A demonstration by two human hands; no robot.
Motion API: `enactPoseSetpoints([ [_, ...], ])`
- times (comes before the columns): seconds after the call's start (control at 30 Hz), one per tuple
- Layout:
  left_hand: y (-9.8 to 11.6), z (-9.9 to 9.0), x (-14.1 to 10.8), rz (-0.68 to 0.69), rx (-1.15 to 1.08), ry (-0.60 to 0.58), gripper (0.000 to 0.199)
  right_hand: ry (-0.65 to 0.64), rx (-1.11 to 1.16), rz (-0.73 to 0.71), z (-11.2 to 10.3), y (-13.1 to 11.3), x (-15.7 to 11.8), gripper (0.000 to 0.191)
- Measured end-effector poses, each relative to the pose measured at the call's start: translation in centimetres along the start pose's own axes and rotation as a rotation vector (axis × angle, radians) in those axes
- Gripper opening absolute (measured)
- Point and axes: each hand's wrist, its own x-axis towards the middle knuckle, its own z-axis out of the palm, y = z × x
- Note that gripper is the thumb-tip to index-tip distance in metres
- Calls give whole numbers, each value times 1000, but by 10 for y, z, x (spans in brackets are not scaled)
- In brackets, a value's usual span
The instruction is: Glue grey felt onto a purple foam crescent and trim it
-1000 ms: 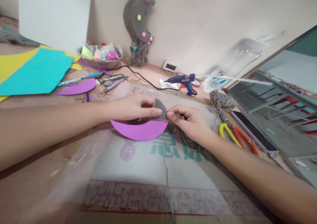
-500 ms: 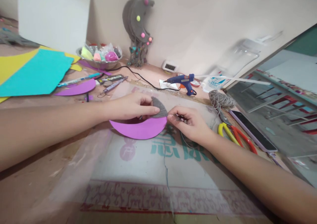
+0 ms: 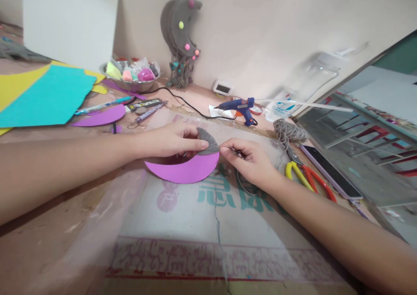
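Note:
A purple crescent-shaped sheet (image 3: 182,169) is partly wrapped in grey yarn (image 3: 208,142) at its upper right part. My left hand (image 3: 177,140) grips the wrapped part between thumb and fingers. Just to the right, my right hand (image 3: 246,158) pinches grey yarn at the edge of the wrapped part, its fingertips touching or nearly touching it. A strand of yarn loops below the right hand. Beneath both hands lies a translucent printed plastic sheet (image 3: 163,251).
Behind the hands are a blue glue gun (image 3: 239,106), a small clock (image 3: 223,87) and a bowl of clay packets (image 3: 130,84). To the right lie a yarn bundle (image 3: 289,130), pliers or scissors (image 3: 314,180) and a phone (image 3: 332,171). Blue foam (image 3: 52,97) is at left.
The view has shifted very slightly. A little more of the grey wrapped part shows beside my left thumb; both hands keep nearly the same places.

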Motion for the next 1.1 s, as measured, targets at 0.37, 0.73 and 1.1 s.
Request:
enactPoseSetpoints([
  [0.37,-6,1,1,48,25,5,32,7,29,22,3,2,-1,18],
  [0.73,-6,1,0,23,16,-16,29,-20,-77,-51,2,1,-2,15],
  [1.1,-10,0,4,45,-74,-24,27,61,12,29,-2,-2,-2,26],
])
